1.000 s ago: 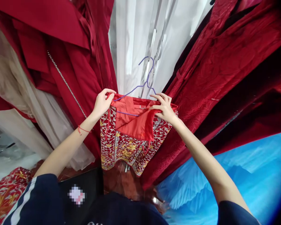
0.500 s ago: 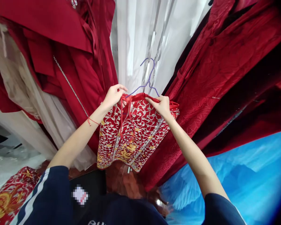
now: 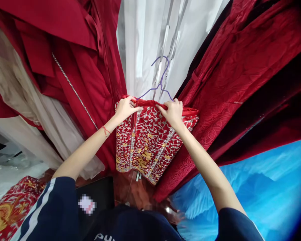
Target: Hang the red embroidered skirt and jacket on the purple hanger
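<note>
A red garment [image 3: 150,144] embroidered in silver and gold hangs from a purple wire hanger [image 3: 161,77] in front of me. My left hand [image 3: 125,107] pinches the garment's top edge on the left, fingers closed on the red cloth and a thin red tie. My right hand [image 3: 172,112] grips the top edge on the right, just below the hanger's shoulder. The embroidered front lies closed and flat, hiding the red lining.
Dark red gowns [image 3: 240,67] hang close on the right, red and cream gowns [image 3: 52,67] on the left, white fabric [image 3: 142,43] behind. A blue plastic cover [image 3: 253,194] fills the lower right. Another embroidered red piece [image 3: 7,207] lies at the lower left.
The front flap, folded open and showing red lining a second ago, is now closed flat. Both hands have moved in together along the top edge, and the hanger sits a little higher.
</note>
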Demonstrator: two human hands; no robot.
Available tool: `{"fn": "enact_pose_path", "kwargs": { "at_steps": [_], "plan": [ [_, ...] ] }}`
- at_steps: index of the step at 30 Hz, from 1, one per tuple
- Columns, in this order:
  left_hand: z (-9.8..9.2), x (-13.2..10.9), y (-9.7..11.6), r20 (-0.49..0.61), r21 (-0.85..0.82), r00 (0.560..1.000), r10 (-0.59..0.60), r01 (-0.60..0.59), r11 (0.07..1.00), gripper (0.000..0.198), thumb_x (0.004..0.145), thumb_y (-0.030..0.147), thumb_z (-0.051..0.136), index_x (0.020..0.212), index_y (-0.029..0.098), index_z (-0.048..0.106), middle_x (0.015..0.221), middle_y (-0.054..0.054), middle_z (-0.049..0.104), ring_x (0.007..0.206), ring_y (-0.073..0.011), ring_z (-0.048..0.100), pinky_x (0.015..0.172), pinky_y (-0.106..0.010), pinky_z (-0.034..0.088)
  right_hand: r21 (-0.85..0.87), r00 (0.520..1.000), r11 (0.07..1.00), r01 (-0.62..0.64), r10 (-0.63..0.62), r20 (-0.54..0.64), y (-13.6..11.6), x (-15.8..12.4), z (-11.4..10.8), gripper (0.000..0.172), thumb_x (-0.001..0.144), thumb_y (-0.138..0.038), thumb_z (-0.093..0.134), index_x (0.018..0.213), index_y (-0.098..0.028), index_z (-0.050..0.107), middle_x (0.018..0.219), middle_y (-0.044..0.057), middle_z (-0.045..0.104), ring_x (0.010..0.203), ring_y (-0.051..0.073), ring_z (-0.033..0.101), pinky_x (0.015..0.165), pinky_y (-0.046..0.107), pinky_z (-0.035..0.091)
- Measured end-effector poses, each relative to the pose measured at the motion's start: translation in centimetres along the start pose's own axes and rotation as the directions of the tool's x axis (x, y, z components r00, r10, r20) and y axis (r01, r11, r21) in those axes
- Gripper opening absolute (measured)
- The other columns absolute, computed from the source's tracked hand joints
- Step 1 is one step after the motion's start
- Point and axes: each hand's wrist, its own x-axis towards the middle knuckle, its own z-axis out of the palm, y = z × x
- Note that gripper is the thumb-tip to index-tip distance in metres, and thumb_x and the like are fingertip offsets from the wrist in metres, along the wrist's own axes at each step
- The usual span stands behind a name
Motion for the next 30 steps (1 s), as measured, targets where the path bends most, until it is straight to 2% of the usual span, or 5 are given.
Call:
{"fn": "enact_pose_path", "kwargs": {
  "at_steps": [8, 10, 12, 15, 30],
  "plan": [
    [0.5, -0.1, 0.4, -0.101, -0.004, 0.994, -0.032, 0.032, 0.999, 0.025, 0.074, 0.040, 0.077, 0.073, 0.021, 0.061, 0.064, 0.002, 0.066, 0.062, -0.0147, 0.059, 0.063, -0.026, 0.039, -0.104, 0.997, 0.993, -0.050, 0.043, -0.069, -3.6, -4.6, -0.1, 0.028, 0.095, -0.030, 0.049, 0.114, -0.021, 0.067, 0.128, 0.019, 0.061, 0.129, 0.040, 0.043, 0.101, 0.062, 0.028],
    [0.5, -0.4, 0.3, -0.119, -0.008, 0.992, -0.037, 0.037, 0.999, 0.026, 0.074, 0.042, 0.076, 0.073, 0.021, 0.061, 0.062, 0.003, 0.065, 0.060, -0.0146, 0.058, 0.063, -0.026, 0.039, 0.035, 0.988, 0.996, 0.086, -0.090, 0.123, -6.1, -7.4, 0.9, 0.028, 0.096, -0.029, 0.047, 0.114, -0.024, 0.067, 0.125, 0.016, 0.066, 0.123, 0.036, 0.051, 0.100, 0.056, 0.032],
    [0.4, -0.8, 0.4, -0.126, 0.000, 0.991, -0.039, 0.039, 0.999, 0.027, 0.074, 0.044, 0.076, 0.073, 0.022, 0.061, 0.060, 0.003, 0.064, 0.059, -0.0145, 0.056, 0.062, -0.026, 0.038, 0.254, 0.862, 0.954, 0.161, -0.261, 0.434, -9.0, -9.9, 2.5, 0.028, 0.098, -0.032, 0.046, 0.114, -0.024, 0.067, 0.112, 0.013, 0.072, 0.112, 0.029, 0.060, 0.097, 0.045, 0.039],
    [0.1, -1.4, 0.6, -0.124, 0.003, 0.992, -0.027, 0.028, 1.000, 0.028, 0.074, 0.045, 0.077, 0.072, 0.021, 0.061, 0.058, 0.004, 0.062, 0.056, -0.0138, 0.054, 0.059, -0.026, 0.035, 0.287, 0.750, 0.958, -0.021, -0.175, 0.637, -12.9, -12.0, 5.3, 0.029, 0.100, -0.033, 0.044, 0.113, -0.021, 0.067, 0.097, 0.012, 0.075, 0.091, 0.025, 0.069, 0.083, 0.033, 0.045],
    [-0.7, -2.3, 0.9, -0.075, -0.012, 0.996, 0.050, -0.051, 0.999, 0.025, 0.075, 0.034, 0.079, 0.072, 0.020, 0.058, 0.057, 0.004, 0.059, 0.055, -0.0129, 0.053, 0.059, -0.027, 0.034, 0.067, 0.699, 0.841, -0.537, 0.399, 0.593, -17.6, -10.6, 11.6, 0.049, 0.104, -0.040, 0.036, 0.110, -0.005, 0.070, 0.106, 0.028, 0.072, 0.103, 0.033, 0.072, 0.085, 0.038, 0.052]
  ]
}}
